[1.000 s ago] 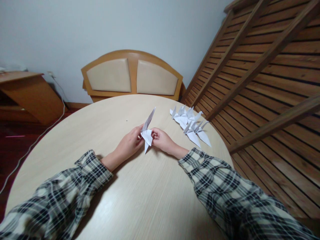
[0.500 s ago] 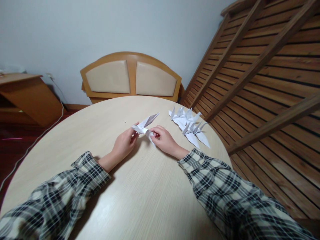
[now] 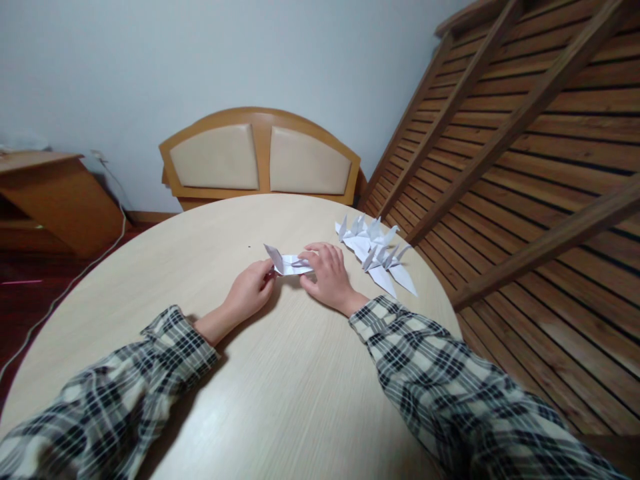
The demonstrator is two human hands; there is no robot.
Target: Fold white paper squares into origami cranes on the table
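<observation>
A half-folded white paper crane (image 3: 289, 262) lies low on the round pale wooden table (image 3: 280, 373), near its middle. My left hand (image 3: 251, 291) pinches the crane's left end between thumb and fingers. My right hand (image 3: 327, 272) lies over its right part, fingers curled and pressing the paper down onto the table. Both arms wear checked sleeves.
Several finished white paper cranes (image 3: 375, 251) lie in a cluster at the table's right edge, just past my right hand. A wooden chair with beige pads (image 3: 259, 160) stands behind the table. A slatted wooden frame (image 3: 525, 153) leans at right, a wooden cabinet (image 3: 55, 193) and cable at left.
The paper crane was held upright above the table, then tilted and lowered flat. My right hand moved from pinching it to pressing down on it.
</observation>
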